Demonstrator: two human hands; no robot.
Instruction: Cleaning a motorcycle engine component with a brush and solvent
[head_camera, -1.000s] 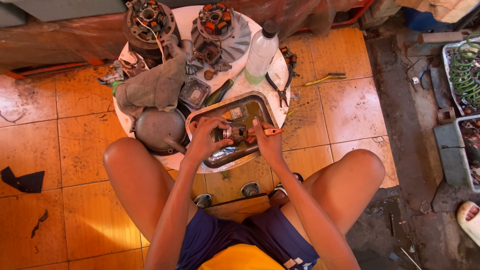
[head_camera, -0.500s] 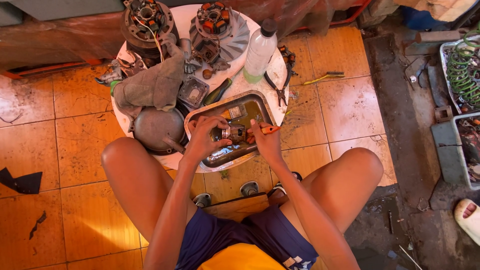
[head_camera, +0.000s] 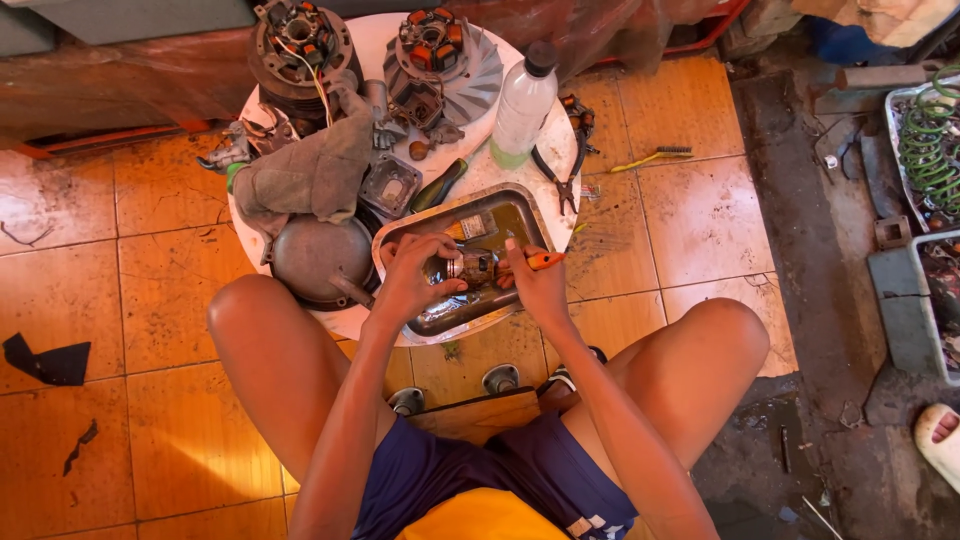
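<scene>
1. Left hand (head_camera: 418, 275): at frame centre, over the metal tray (head_camera: 505, 205). Fingers curled and closed around the left end of a small metal motor part (head_camera: 472, 268).
2. Right hand (head_camera: 535, 288): just right of the part, touching it. Fingers pressed together around an orange-handled tool (head_camera: 546, 260); the handle tip points right, past the tray's rim.
3. The motor part sits between both hands, inside the tray, slightly below frame centre.
4. The tray rests on the lower edge of a round white table (head_camera: 380, 40).
5. On the table, upper centre: a clear plastic bottle (head_camera: 522, 105) with a dark cap, upright, just above the tray.
6. Upper left of the table: a grey rag (head_camera: 305, 175), with a dark round cover (head_camera: 312, 258) below it.
7. Right of the bottle: pliers (head_camera: 568, 160), lying flat.
</scene>
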